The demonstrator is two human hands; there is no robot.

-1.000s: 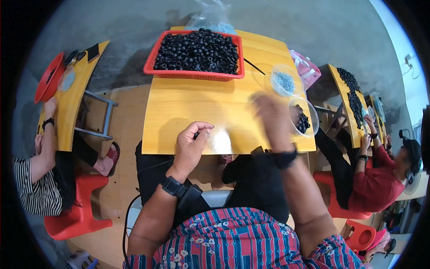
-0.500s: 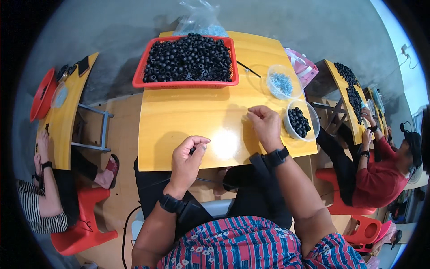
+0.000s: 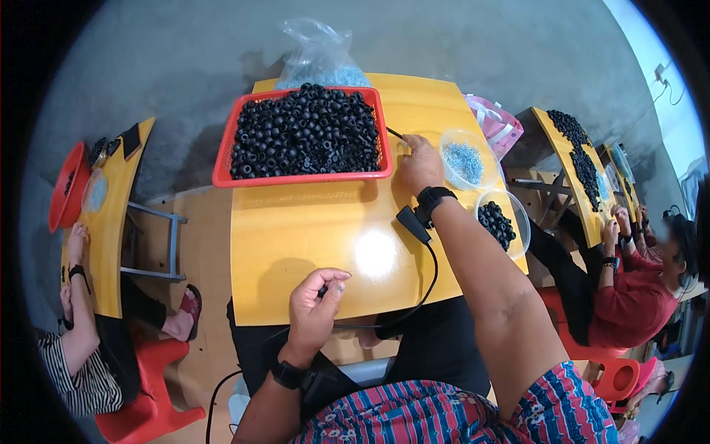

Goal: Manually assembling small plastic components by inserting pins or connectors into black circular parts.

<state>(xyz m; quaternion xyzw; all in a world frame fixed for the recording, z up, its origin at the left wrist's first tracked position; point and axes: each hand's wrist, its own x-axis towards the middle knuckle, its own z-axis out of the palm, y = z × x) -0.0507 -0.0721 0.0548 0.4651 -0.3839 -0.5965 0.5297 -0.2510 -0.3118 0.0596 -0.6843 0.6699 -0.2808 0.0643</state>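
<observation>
Left hand (image 3: 313,307) pinches a small black piece (image 3: 322,291); right hand (image 3: 421,164), closure unclear, has a black rod (image 3: 395,134) at its fingertips.

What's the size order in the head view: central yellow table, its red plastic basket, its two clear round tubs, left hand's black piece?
Central yellow table
Red basket
Silvery-filled tub and black-filled tub: too alike to rank
Black piece

so I'm counting two round clear plastic tubs (image 3: 489,164) (image 3: 521,223) and one red rectangular plastic basket (image 3: 303,180) on the middle yellow table (image 3: 310,237)
</observation>
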